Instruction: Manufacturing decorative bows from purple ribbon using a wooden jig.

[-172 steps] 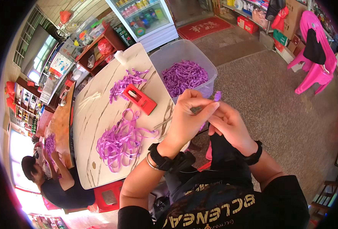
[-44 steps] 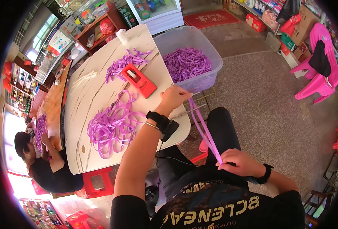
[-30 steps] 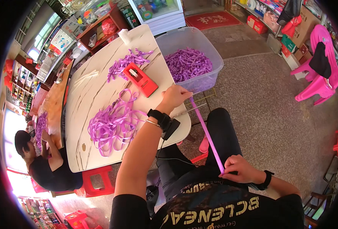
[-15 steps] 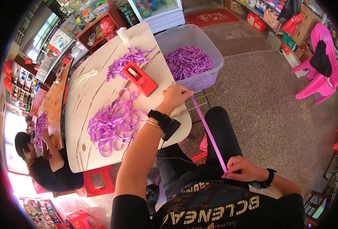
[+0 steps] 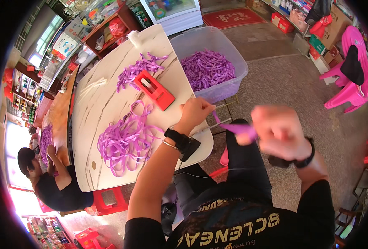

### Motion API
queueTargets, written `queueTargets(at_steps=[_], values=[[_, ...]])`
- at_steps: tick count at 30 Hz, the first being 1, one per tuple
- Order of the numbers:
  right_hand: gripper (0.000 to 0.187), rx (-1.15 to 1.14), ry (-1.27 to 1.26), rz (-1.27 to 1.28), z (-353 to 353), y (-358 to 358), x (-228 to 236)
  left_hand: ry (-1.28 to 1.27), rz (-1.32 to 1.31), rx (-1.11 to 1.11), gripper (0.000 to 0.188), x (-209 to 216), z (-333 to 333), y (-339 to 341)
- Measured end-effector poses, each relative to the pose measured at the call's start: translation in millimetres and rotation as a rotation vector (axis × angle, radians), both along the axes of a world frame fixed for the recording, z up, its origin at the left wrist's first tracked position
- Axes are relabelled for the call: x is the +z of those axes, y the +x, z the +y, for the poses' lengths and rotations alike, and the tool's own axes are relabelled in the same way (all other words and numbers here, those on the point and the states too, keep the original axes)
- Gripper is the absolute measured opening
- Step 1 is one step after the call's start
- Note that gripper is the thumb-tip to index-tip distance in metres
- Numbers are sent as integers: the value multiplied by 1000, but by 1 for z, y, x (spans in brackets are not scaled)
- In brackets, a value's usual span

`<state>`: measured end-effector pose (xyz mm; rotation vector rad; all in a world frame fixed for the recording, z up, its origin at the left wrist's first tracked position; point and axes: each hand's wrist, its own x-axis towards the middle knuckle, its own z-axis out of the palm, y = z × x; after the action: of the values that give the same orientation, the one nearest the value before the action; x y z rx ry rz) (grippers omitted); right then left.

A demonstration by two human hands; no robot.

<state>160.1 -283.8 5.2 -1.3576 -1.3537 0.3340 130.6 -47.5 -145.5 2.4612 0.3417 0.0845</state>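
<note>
Left hand (image 5: 197, 113) pinches the purple ribbon (image 5: 238, 128) just off the table (image 5: 88, 174), probably anchoring it; the ribbon spans toward the right hand (image 5: 278, 132), too blurred to tell its grip. Loose ribbons (image 5: 123, 143) lie left, presumably within reach.

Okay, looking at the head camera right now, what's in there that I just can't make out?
All in the head view:
- Right hand: motion blur obscures its grip on the purple ribbon.
- Left hand: it covers the pinched part of the ribbon.
- Plastic tub: heaped purple pieces hide its floor.
- Fridge: top cut off by the upper edge.
- Co-worker's hands: too small to read their grip.
</note>
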Motion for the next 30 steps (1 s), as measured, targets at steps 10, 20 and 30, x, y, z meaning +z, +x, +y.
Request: queueTargets(at_steps=[10,20,30], values=[[32,99,-115,627,169,141,-64,-30,-108,-39,16,5,-2,-7],[32,153,-319,918,202,173,-188,-216,-184,112,12,11,-2,-6],[22,126,-551,621,151,125,-326,-283,-212,44,13,17,-12,-1]])
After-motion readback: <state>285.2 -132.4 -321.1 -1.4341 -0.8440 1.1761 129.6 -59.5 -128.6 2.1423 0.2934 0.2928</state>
